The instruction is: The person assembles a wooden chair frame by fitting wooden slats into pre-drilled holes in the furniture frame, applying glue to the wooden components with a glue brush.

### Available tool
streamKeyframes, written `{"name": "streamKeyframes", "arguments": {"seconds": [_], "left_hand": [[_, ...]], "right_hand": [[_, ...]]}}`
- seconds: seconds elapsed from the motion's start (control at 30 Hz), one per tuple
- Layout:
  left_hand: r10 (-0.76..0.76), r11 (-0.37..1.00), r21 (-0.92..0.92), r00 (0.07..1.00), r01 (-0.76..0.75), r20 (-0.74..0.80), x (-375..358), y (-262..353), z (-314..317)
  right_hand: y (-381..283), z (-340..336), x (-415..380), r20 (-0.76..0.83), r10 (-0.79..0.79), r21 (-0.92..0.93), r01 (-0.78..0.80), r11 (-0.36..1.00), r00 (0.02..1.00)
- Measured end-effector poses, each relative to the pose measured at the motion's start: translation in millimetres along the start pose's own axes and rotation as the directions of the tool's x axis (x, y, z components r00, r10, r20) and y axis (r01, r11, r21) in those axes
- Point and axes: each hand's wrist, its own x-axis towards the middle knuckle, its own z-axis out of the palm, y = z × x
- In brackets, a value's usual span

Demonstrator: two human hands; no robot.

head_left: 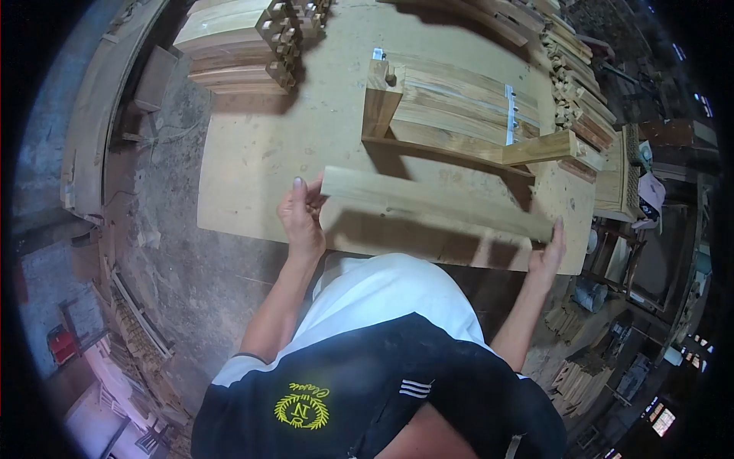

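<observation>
I hold a long pale wooden plank (pixel 436 203) level above the workbench (pixel 260 145), one hand at each end. My left hand (pixel 302 218) grips the plank's left end, fingers curled over its edge. My right hand (pixel 549 252) supports the right end from beneath. Just beyond the plank stands a partly built wooden frame (pixel 459 115) with an upright post (pixel 380 99) and a metal bracket (pixel 510 115).
Stacks of cut timber and notched pieces (pixel 245 42) lie at the bench's far left. More wood strips (pixel 573 84) are piled along the right side. Scrap wood litters the dirt floor (pixel 176 260) to the left and the lower right.
</observation>
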Motion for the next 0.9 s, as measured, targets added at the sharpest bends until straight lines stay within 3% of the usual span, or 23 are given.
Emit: {"name": "streamKeyframes", "arguments": {"seconds": [0.1, 0.17, 0.23, 0.3, 0.47, 0.63, 0.73, 0.9], "left_hand": [[0.314, 0.937, -0.200, 0.942, -0.287, 0.118, 12.7, 39.3, 38.1], [0.442, 0.894, -0.203, 0.860, -0.399, 0.255, 27.0, 74.2, 85.0], [0.442, 0.897, -0.165, 0.829, -0.410, 0.342, 46.6, 96.9, 122.7], [0.458, 0.889, -0.194, 0.801, -0.415, 0.386, 72.9, 92.7, 146.8], [0.498, 0.867, -0.254, 0.776, -0.429, 0.387, 111.3, 70.6, 151.2], [0.511, 0.852, -0.087, 0.783, -0.517, 0.354, 123.6, 84.7, 164.0], [0.492, 0.848, -0.004, 0.785, -0.530, 0.376, 103.9, 84.6, 175.0], [0.669, 0.701, -0.002, 0.656, -0.713, 0.350, 112.2, 73.5, 168.4]], "right_hand": [[-54.2, -2.8, 2.7, 0.053, 0.078, 0.150, -0.085, 0.985, 0.996], [-87.7, -14.6, 33.5, 0.294, -0.109, 0.338, 0.003, 0.941, 0.950], [-125.3, -0.7, 46.6, 0.265, -0.248, 0.406, 0.125, 0.905, 0.932], [-154.9, 16.5, 66.3, 0.105, -0.303, 0.426, 0.232, 0.874, 0.947], [-158.6, 56.3, 108.3, 0.144, -0.476, 0.507, 0.349, 0.788, 0.868], [-156.5, 104.3, 116.3, 0.131, -0.640, 0.382, 0.557, 0.737, 0.757], [-153.4, 99.3, 119.5, 0.086, -0.574, 0.433, 0.488, 0.758, 0.815], [-144.6, 97.4, 108.1, 0.167, -0.556, 0.446, 0.440, 0.779, 0.814]]}}
